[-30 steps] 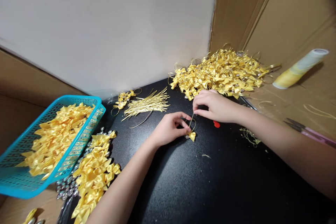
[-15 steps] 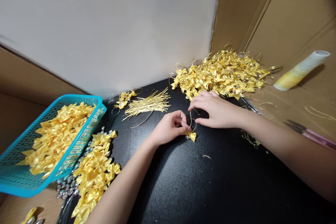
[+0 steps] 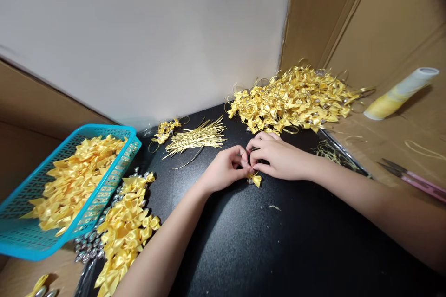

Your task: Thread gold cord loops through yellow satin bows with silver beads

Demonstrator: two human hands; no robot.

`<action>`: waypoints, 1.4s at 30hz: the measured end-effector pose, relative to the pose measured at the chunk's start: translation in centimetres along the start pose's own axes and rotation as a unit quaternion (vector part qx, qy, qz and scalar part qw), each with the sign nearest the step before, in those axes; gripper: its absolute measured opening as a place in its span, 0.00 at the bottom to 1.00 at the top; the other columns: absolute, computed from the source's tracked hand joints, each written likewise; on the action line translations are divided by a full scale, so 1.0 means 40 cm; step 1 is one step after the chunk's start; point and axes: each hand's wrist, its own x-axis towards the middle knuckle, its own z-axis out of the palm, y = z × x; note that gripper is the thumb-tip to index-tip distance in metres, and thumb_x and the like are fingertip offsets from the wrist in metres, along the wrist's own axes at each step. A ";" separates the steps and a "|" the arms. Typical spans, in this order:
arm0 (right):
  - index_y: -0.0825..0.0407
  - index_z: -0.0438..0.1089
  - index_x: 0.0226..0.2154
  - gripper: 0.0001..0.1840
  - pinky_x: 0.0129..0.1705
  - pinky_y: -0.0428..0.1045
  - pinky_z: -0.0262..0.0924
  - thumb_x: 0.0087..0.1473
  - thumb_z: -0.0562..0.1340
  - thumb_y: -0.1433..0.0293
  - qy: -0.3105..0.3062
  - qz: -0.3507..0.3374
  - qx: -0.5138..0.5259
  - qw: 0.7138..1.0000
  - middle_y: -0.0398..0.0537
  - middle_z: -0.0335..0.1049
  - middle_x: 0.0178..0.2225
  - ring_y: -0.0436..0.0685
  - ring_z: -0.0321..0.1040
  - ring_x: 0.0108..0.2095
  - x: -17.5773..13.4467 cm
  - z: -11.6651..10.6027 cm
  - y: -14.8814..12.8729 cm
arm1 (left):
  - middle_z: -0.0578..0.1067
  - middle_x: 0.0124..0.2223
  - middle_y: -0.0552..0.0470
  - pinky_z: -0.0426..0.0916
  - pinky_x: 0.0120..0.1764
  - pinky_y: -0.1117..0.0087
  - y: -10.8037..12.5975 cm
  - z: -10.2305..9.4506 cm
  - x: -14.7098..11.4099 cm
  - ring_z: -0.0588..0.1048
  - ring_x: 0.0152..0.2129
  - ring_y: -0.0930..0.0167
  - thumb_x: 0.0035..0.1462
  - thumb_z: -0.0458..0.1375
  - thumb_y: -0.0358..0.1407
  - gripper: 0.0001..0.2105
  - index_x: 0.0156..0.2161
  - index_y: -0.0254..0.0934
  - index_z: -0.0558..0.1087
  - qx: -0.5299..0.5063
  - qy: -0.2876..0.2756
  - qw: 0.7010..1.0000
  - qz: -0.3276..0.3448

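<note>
My left hand [image 3: 230, 169] is closed in a pinch at the middle of the black table [image 3: 223, 250]. A yellow ribbon bow [image 3: 257, 180] with a small silver bell or bead [image 3: 249, 180] pokes out below its fingertips. My right hand [image 3: 273, 155] meets it from the right, fingers curled and thumb tip close to the left fingers. The gold cord joined to the bow is mostly hidden between both hands. Behind them lies a bundle of cut gold cords [image 3: 198, 137].
A turquoise basket [image 3: 75, 229] of yellow bows stands at left. Loose bows [image 3: 125, 227] and silver beads [image 3: 88, 246] lie beside it. A heap of corded bows [image 3: 292, 97] is at the back right. Pink-handled scissors [image 3: 418, 181] and a yellow-white roll [image 3: 400, 95] rest on cardboard at right.
My right hand has moved left and slightly down, closing in on my left fingertips. The cord loop visible between the hands before is now covered. My left hand has stayed in place.
</note>
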 end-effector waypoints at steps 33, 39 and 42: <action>0.51 0.73 0.28 0.07 0.50 0.59 0.51 0.55 0.60 0.70 0.054 0.022 0.016 0.998 0.49 0.69 0.42 0.61 0.59 0.48 0.003 0.000 0.030 | 0.77 0.31 0.52 0.69 0.35 0.70 0.002 -0.001 -0.004 0.76 0.28 0.73 0.50 0.62 0.32 0.12 0.35 0.37 0.61 0.080 -0.019 0.997 0.004; 0.51 0.73 0.28 0.07 0.51 0.59 0.51 0.55 0.61 0.70 0.052 0.035 0.007 0.998 0.49 0.69 0.43 0.62 0.59 0.48 0.004 -0.002 0.035 | 0.77 0.31 0.52 0.69 0.36 0.69 0.002 -0.004 -0.007 0.76 0.29 0.72 0.50 0.62 0.32 0.13 0.36 0.37 0.61 0.088 -0.025 0.996 0.003; 0.51 0.73 0.28 0.07 0.51 0.60 0.51 0.56 0.60 0.70 0.052 0.037 -0.002 0.998 0.49 0.69 0.43 0.62 0.58 0.48 0.004 -0.002 0.038 | 0.78 0.32 0.51 0.69 0.36 0.69 0.004 -0.004 -0.007 0.76 0.29 0.72 0.49 0.62 0.32 0.12 0.35 0.37 0.61 0.095 -0.025 0.995 0.000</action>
